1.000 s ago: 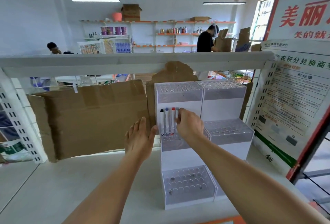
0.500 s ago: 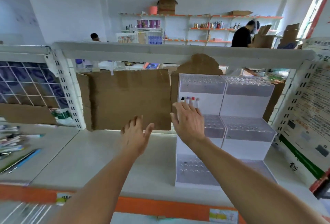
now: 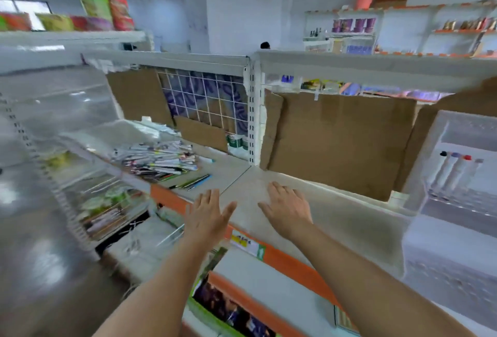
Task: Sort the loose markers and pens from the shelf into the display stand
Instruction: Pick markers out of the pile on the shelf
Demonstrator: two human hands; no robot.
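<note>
Both my left hand (image 3: 208,215) and right hand (image 3: 286,209) hover flat over the shelf (image 3: 336,218), fingers spread and holding nothing, the heap of loose pens and markers (image 3: 158,160) lying off left, the display stand (image 3: 457,175) far right.

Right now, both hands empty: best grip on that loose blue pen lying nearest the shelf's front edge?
Probably pinch the blue pen mid-barrel from above with the left hand, the closer one. It lies flat on the shelf, slightly apart from the pile of markers and pens, so the barrel's long sides look exposed. Blur hides which end is the tip.
</note>
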